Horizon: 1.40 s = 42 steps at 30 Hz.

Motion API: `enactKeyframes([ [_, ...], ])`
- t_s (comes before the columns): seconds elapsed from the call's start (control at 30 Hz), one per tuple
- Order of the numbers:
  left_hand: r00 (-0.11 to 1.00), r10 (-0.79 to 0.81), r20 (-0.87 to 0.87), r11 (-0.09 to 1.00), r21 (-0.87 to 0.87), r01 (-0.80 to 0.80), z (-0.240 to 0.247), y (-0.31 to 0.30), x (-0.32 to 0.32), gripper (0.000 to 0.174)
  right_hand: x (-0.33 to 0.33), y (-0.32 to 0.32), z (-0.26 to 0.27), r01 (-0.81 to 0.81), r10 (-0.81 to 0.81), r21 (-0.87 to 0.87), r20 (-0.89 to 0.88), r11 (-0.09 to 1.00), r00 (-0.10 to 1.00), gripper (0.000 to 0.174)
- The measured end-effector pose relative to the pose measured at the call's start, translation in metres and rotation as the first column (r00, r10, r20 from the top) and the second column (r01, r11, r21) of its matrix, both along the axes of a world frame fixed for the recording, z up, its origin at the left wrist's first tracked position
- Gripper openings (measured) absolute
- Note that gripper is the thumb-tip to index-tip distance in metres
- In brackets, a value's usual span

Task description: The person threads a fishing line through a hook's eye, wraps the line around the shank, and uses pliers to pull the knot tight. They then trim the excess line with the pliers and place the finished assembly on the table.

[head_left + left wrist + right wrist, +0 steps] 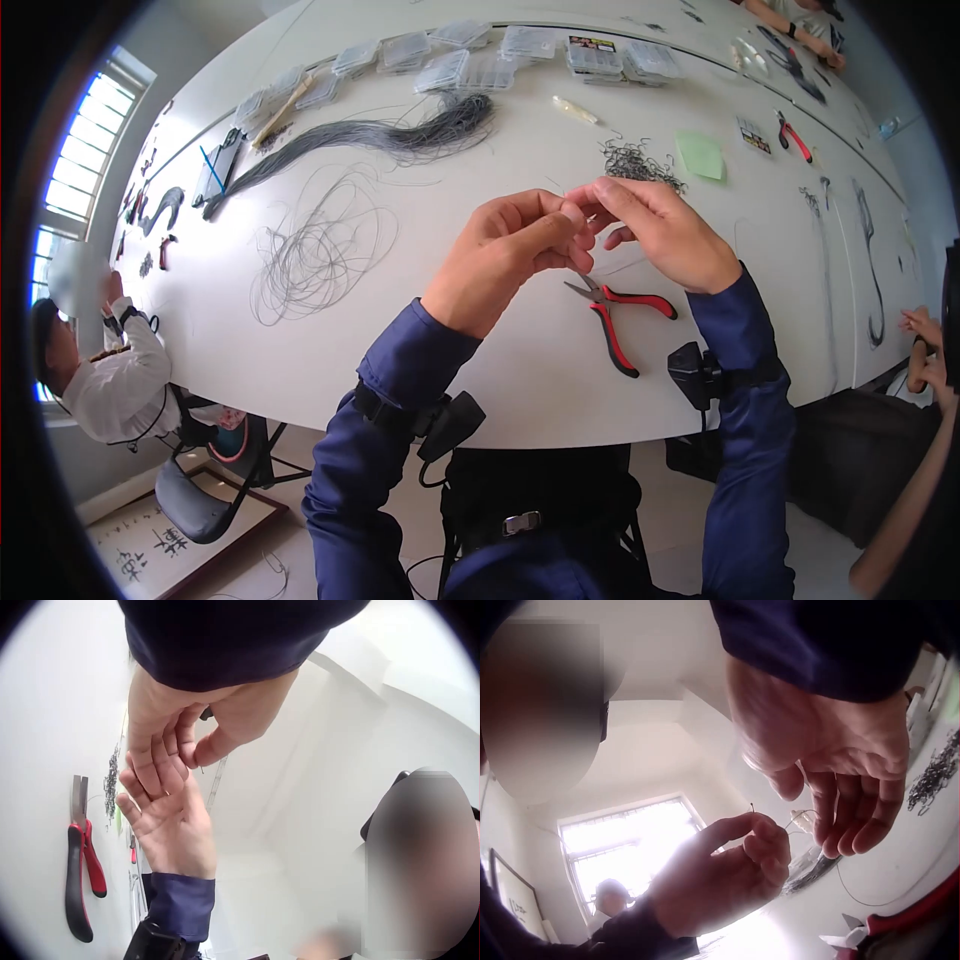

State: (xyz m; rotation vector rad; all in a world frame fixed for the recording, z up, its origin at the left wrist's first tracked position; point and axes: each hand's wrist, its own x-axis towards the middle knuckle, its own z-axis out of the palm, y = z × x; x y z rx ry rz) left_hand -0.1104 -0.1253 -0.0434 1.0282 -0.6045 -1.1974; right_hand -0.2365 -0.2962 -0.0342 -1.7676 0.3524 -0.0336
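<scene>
Both hands meet above the white table. My left hand (515, 240) pinches a small fish hook (752, 807) between thumb and forefinger; only its thin tip shows, the rest lies hidden in the fingers. A fine line (801, 811) bows from the left fingertips toward the right forefinger. My right hand (829, 750) faces it with long, loosely bent fingers, its thumb standing apart from them. In the head view the right fingertips overlap the left ones. Below the hands lie red-and-black pliers (618, 312), their jaws a little apart.
A pile of dark fish hooks (640, 165) lies beyond the right hand, beside a green paper note (700, 156). Loose coiled line (322, 250) and a grey line bundle (380, 135) spread to the left. Clear plastic boxes (470, 70) line the back. Other people sit around the table.
</scene>
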Motion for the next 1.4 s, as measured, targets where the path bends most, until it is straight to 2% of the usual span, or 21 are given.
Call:
enactKeyframes([
  [0.07, 0.997, -0.039, 0.062, 0.999, 0.029, 0.037, -0.007, -0.006, -0.005, 0.015, -0.002, 0.002, -0.004, 0.043, -0.046, 0.159, 0.017, 0.986, 0.999, 0.036],
  [0.1, 0.997, -0.047, 0.062, 0.998, 0.045, 0.045, -0.010, -0.007, -0.006, 0.012, -0.004, 0.000, -0.008, 0.042, -0.053, 0.183, 0.051, 0.982, 0.997, 0.034],
  [0.3, 0.994, -0.079, 0.081, 0.996, 0.057, 0.074, -0.022, -0.012, -0.009, 0.013, -0.009, -0.001, -0.014, 0.127, -0.139, 0.238, 0.033, 0.963, 0.990, 0.027],
  [0.4, 0.996, -0.082, 0.026, 0.996, 0.031, 0.081, -0.027, -0.012, -0.008, 0.017, -0.010, 0.002, -0.012, 0.090, -0.095, 0.182, 0.020, 0.979, 0.995, 0.026],
  [0.5, 0.993, -0.108, 0.043, 0.993, 0.042, 0.106, -0.027, -0.013, -0.010, 0.022, -0.010, 0.003, -0.012, 0.045, -0.047, 0.250, 0.004, 0.967, 0.999, 0.026],
  [0.6, 0.988, -0.140, 0.060, 0.988, 0.066, 0.136, -0.027, -0.011, -0.010, 0.023, -0.009, 0.002, -0.016, 0.110, -0.119, 0.196, 0.039, 0.974, 0.992, 0.024],
  [0.7, 0.990, -0.131, 0.043, 0.991, 0.027, 0.130, -0.030, -0.011, -0.011, 0.023, -0.008, 0.004, -0.023, 0.144, -0.173, 0.251, 0.097, 0.957, 0.980, 0.022],
  [0.83, 0.974, 0.129, 0.186, 0.992, -0.015, -0.128, -0.028, -0.013, -0.015, 0.024, -0.009, 0.004, -0.018, 0.280, -0.345, 0.345, 0.142, 0.896, 0.928, 0.022],
  [0.93, 0.958, 0.203, 0.204, 0.978, 0.016, -0.210, -0.032, -0.011, -0.009, 0.023, -0.013, 0.005, -0.009, 0.256, -0.299, 0.381, 0.056, 0.888, 0.953, 0.022],
  [0.97, 0.958, 0.215, 0.193, 0.974, 0.028, -0.224, -0.031, -0.011, -0.009, 0.023, -0.012, 0.009, -0.009, 0.282, -0.328, 0.411, 0.044, 0.867, 0.944, 0.018],
  [1.07, 0.955, 0.244, 0.166, 0.965, 0.056, -0.257, -0.030, -0.011, -0.010, 0.022, -0.014, 0.009, -0.007, 0.181, -0.189, 0.485, -0.035, 0.855, 0.981, 0.018],
  [1.1, 0.954, 0.250, 0.163, 0.963, 0.058, -0.262, -0.031, -0.011, -0.009, 0.022, -0.015, 0.010, -0.009, 0.166, -0.170, 0.485, -0.037, 0.859, 0.985, 0.019],
  [1.2, 0.950, 0.267, 0.165, 0.958, 0.063, -0.280, -0.031, -0.011, -0.010, 0.021, -0.012, 0.016, -0.013, 0.204, -0.214, 0.232, 0.017, 0.951, 0.977, 0.021],
  [1.4, 0.955, 0.246, 0.164, 0.963, 0.069, -0.260, -0.032, -0.010, -0.010, 0.021, -0.009, 0.025, -0.012, 0.282, -0.297, 0.182, 0.056, 0.942, 0.953, 0.023],
])
